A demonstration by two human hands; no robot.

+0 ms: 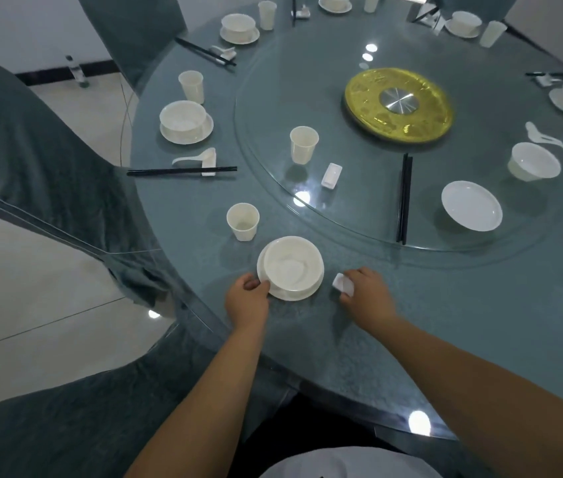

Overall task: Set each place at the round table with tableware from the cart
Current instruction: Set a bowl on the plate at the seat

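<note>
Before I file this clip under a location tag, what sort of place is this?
Probably a restaurant's banquet or private dining room. The large round table carries a glass turntable with a gold centre disc, matching white bowl-and-plate settings repeat around its edge, and the chairs wear fitted fabric covers.

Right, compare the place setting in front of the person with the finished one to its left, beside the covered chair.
The near setting lacks chopsticks and a spoon; the left setting has black chopsticks lying on a rest with a spoon. At the near one, the left hand grips the plate's edge and the right hand holds a small white piece; the left one is untouched. Both have a bowl on a plate and a cup.
</note>
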